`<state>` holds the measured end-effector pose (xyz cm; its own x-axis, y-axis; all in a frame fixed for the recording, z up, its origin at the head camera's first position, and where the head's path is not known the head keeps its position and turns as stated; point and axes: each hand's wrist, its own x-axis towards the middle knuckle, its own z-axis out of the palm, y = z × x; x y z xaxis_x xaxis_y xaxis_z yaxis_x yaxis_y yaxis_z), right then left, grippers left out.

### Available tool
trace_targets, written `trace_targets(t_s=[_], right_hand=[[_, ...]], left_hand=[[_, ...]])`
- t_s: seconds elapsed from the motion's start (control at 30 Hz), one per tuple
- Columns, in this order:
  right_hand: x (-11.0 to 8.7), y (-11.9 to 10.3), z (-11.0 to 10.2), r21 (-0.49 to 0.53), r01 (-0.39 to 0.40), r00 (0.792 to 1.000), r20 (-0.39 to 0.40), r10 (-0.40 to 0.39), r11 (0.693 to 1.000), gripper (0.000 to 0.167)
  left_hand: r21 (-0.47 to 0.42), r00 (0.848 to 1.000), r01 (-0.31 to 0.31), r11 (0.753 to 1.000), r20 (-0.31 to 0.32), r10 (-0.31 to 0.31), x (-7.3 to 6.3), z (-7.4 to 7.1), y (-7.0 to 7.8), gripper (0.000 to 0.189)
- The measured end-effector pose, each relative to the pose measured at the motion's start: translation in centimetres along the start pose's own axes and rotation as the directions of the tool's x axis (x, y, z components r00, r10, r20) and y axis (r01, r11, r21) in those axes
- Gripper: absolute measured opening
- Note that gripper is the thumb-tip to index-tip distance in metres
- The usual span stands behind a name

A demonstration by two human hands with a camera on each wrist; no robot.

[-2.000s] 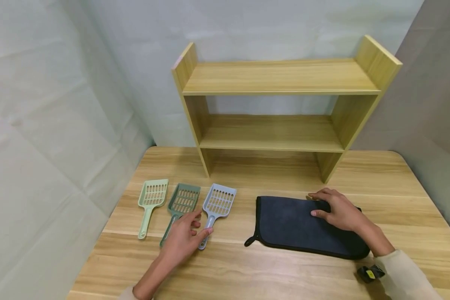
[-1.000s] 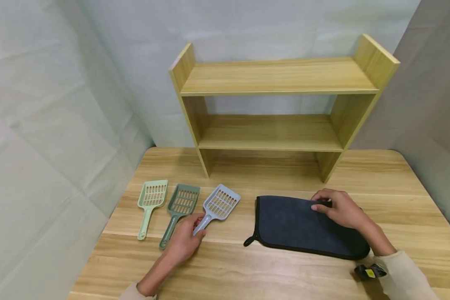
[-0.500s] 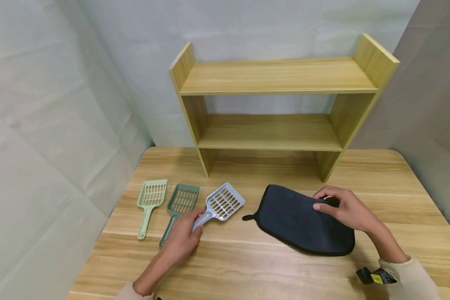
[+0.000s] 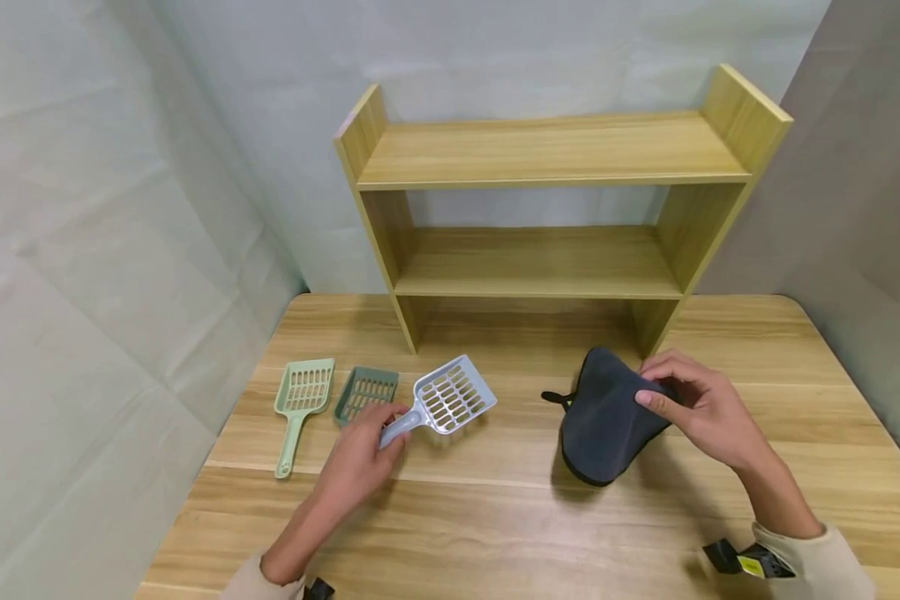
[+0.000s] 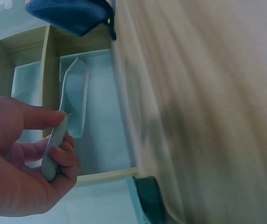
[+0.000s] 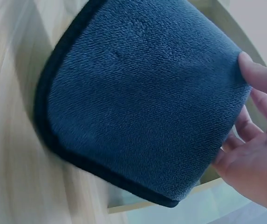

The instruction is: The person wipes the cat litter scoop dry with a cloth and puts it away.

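My left hand (image 4: 362, 457) grips the handle of a pale blue-grey slotted litter scoop (image 4: 453, 396), its head lifted off the table and pointing right. In the left wrist view the thumb and curled fingers close round that scoop's handle (image 5: 55, 144). My right hand (image 4: 712, 410) pinches the edge of a dark blue microfiber towel (image 4: 607, 417) with black trim and a loop. The towel hangs folded from thumb and fingers, just above the table. A dark green scoop (image 4: 367, 392) lies beside my left hand, which hides its handle. A light green scoop (image 4: 303, 400) lies further left.
A two-tier wooden shelf (image 4: 555, 179) stands at the back of the wooden table (image 4: 480, 533), with bare boards. Pale fabric (image 4: 105, 250) hangs behind and to the left. Black devices (image 4: 750, 562) are strapped at the wrists.
My left hand has taken the blue-grey scoop by its handle, turned it rightward and raised it. My right hand has pinched the flat towel and lifted it, so it now droops.
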<state>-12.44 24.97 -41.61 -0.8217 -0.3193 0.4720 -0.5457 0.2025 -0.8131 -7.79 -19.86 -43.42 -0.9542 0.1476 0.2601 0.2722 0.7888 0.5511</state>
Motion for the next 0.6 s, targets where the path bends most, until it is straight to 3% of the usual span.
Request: trace_targets(t_s=[0.1,0.3,0.53,0.6], right_hand=[[-0.8,-0.1,0.7,0.078,0.065,0.995,-0.078,-0.059,0.995,0.03],[-0.2,-0.8,1.2,0.196,0.115,0.978,-0.196,-0.076,0.974,0.03],[0.1,-1.9,1.3,0.177,-0.002,0.988,-0.15,0.029,0.984,0.017],[0.1,-1.7,1.4,0.206,0.026,0.99,-0.138,0.002,0.978,0.016]], left_hand=[[0.008,1.0,-0.02,1.0,-0.022,0.02,-0.2,0.1,0.0,0.03],[0.003,0.999,-0.024,1.0,-0.032,0.024,0.0,-0.2,0.2,0.029],[0.006,1.0,-0.03,1.0,-0.001,0.03,0.6,0.2,0.7,0.028],[0.007,1.0,-0.028,1.0,0.009,0.028,0.8,0.3,1.0,0.028]])
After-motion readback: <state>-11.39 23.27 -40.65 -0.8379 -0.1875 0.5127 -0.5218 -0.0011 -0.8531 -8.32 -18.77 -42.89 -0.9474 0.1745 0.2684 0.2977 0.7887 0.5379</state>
